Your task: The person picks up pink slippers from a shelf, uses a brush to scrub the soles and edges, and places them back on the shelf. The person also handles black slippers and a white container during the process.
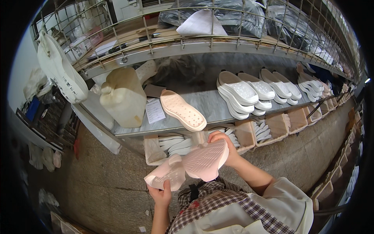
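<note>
In front of my body, my left hand (161,197) is closed on the edge of a pale pink shoe sole (168,174), thumb on top, its shallow dotted inside partly showing. My right hand (227,147) grips a second pink shoe sole (206,160) by its upper side, with the ribbed face toward me. The two soles meet or overlap at the middle; whether they are joined I cannot tell. Just beyond them, a peach shoe sole (182,110) dotted with small holes lies at the grey shelf's front edge.
Stacked white soles (238,93) line the grey shelf (210,103) to the right. A yellowish plastic jug (124,97) and a paper slip (155,112) are at left. Below the shelf, bins (245,136) hold white soles. A wire mesh guard (218,23) crosses above; a marked sole (60,70) hangs left.
</note>
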